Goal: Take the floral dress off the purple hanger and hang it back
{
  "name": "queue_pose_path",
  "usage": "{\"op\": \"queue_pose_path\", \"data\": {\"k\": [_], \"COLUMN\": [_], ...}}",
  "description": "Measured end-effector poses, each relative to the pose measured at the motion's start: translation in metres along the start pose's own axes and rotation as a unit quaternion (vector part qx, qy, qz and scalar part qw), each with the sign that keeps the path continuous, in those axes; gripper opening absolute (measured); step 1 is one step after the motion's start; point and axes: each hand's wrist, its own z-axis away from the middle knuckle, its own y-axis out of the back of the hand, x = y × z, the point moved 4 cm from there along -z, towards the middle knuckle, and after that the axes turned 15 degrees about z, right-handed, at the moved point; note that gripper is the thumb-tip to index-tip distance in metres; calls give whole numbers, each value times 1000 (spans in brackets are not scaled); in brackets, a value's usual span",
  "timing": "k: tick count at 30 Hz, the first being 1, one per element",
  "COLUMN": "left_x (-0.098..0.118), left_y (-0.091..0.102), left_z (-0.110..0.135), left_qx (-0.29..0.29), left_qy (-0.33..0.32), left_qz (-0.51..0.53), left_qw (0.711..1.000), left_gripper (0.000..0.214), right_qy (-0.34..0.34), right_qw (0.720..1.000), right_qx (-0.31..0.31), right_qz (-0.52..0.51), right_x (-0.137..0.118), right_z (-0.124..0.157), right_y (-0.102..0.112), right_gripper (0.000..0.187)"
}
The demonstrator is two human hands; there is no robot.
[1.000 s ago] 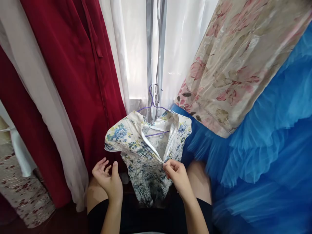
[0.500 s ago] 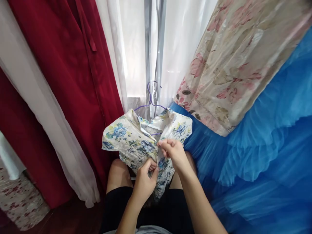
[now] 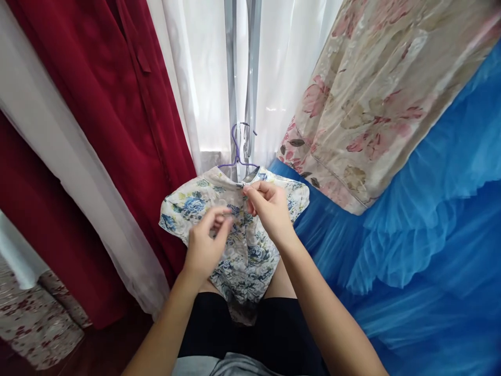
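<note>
Floral garment (image 3: 262,256), white w/ blue blooms & yellow-green bits, is on the purple hanger (image 3: 237,158), upright over the person's lap, btwn the knees. Neckline is up top, just below the hanger; a center seam runs down from it & the two sides meet along it. Looks like a closure, prob. a zip, but the part itself is too small to tell.

To do this bit well: pull straight along the seam, no sideways yank; keep the cloth below taut & flat w/ the other hand, & watch that no fabric edge gets caught near the neckline. Light pull is prob. best, b/c the cloth looks thin.

Grip: R hand (image 3: 270,203) has thumb & index pressed together, pinching the garment at the neckline, top of the seam; other fingers curled in. L hand (image 3: 205,243) sits lower, in front of the chest part, fingers loosely curled, thumb tip close to fingertips; it's blurred, so can't tell if it has any cloth.

Around: dark shorts (image 3: 235,342) below; gray ribbons (image 3: 230,62) & white fabric (image 3: 211,104) behind hanger; red fabric (image 3: 117,104) on L side; beige flower-print cloth (image 3: 376,104) & blue tulle (image 3: 403,235) on R.
</note>
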Motion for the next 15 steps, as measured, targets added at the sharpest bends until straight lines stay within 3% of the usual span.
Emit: {"op": "queue_pose_path", "data": {"k": [2,4,7,9,12,15], "left_x": [26,46,63,68,56,13], "left_y": [6,2,-6,-2,32,89], "left_z": [-29,-52,-69,-72,-75,-82], "left_qx": [21,-17,-50,-15,96,221], "left_qy": [-87,-142,-189,-213,-214,-159], "left_qz": [-25,-71,-131,-140,-102,-16], "left_qw": [996,987,972,967,967,962], "left_gripper": [28,21,17,15,15,16], "right_qy": [19,35,61,73,46,-18], "right_qw": [1000,999,994,986,984,994], "right_qx": [-6,-10,10,35,31,-28], "right_qz": [15,30,88,143,169,101], "right_x": [-3,-6,-1,10,33,47], "right_z": [5,4,-3,-4,3,16], "right_y": [0,1,-1,-5,-19,-40], "right_gripper": [22,22,22,22,20,21]}}
